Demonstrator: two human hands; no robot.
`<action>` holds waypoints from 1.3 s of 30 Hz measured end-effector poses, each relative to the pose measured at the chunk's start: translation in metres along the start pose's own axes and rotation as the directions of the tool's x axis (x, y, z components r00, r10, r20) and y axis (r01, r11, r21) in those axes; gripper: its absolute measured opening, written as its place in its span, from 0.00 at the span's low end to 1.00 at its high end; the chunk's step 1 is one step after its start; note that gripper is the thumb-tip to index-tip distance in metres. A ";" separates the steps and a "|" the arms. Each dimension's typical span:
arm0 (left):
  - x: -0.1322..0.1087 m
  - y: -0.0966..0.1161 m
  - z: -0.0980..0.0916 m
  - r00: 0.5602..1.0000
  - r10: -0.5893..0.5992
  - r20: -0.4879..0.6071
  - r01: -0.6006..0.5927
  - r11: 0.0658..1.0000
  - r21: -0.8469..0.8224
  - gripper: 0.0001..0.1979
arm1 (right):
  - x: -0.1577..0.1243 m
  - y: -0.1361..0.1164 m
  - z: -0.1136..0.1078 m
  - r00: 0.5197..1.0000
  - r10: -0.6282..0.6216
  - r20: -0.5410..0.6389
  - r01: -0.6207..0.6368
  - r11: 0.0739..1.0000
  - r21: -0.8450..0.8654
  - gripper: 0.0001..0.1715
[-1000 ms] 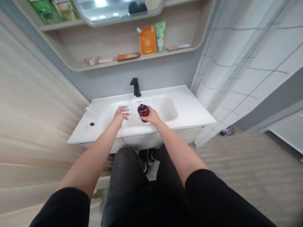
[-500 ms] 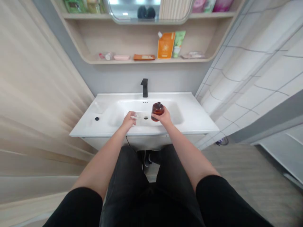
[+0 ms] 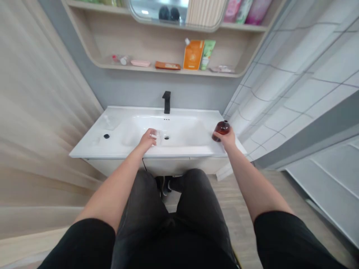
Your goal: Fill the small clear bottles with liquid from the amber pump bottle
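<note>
My right hand (image 3: 227, 138) is wrapped round a brown see-through bottle (image 3: 221, 129) with an uncapped neck, over the right end of the white counter. The bottle looks roughly upright; whether its base touches the counter I cannot tell. Over the left part of the washbasin (image 3: 190, 129), my left hand (image 3: 147, 140) grips a small clear container (image 3: 157, 137), hard to make out against the white. A small black round piece (image 3: 106, 136) is on the counter left of the basin. Behind it lies a clear, faint item (image 3: 110, 121).
A black faucet (image 3: 166, 101) stands behind the basin. Above, a wall shelf (image 3: 140, 68) carries an orange pouch (image 3: 193, 55), a green tube (image 3: 207, 55) and small packs, below a mirror (image 3: 176, 13). A beige curtain (image 3: 42, 112) hangs at the left; white tiles (image 3: 297, 78) cover the right wall.
My right hand has carried the brown bottle rightward, from over the basin to the right end of the counter. The left hand still holds the clear container over the basin. The view has shifted slightly.
</note>
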State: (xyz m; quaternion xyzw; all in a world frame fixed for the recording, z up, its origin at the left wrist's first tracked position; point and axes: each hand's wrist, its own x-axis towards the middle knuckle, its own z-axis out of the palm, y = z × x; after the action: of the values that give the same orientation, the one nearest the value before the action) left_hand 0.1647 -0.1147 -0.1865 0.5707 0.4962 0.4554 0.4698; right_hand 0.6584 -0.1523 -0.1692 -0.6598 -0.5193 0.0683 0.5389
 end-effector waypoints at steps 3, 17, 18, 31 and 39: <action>-0.001 0.003 0.000 0.999 -0.014 -0.032 0.013 1.000 -0.024 0.31 | 0.006 0.022 -0.011 0.987 0.163 -0.016 -0.161 0.984 0.077 0.46; -0.001 0.001 0.001 0.999 -0.014 -0.029 0.014 0.999 0.029 0.33 | -0.087 -0.031 -0.013 0.952 -0.298 -0.077 0.264 0.919 -0.295 0.17; 0.000 -0.001 0.001 1.000 -0.010 -0.013 0.010 0.999 0.049 0.34 | -0.098 -0.043 0.002 0.933 -0.341 0.111 0.359 0.898 -0.254 0.14; 0.009 -0.023 0.006 0.973 0.144 0.179 -0.158 0.985 0.072 0.39 | -0.098 -0.116 0.194 0.620 -0.199 0.759 -0.160 0.915 0.370 0.57; 0.005 -0.022 0.011 0.947 0.140 0.289 -0.209 0.952 0.225 0.43 | -0.104 -0.116 0.190 0.656 -0.215 0.723 -0.081 0.933 0.350 0.49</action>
State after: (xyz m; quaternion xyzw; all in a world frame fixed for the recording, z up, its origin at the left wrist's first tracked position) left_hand 0.1728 -0.1095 -0.2098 0.7244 0.4287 0.3465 0.4140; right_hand 0.4176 -0.1233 -0.2049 -0.4446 -0.6983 0.4060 0.3872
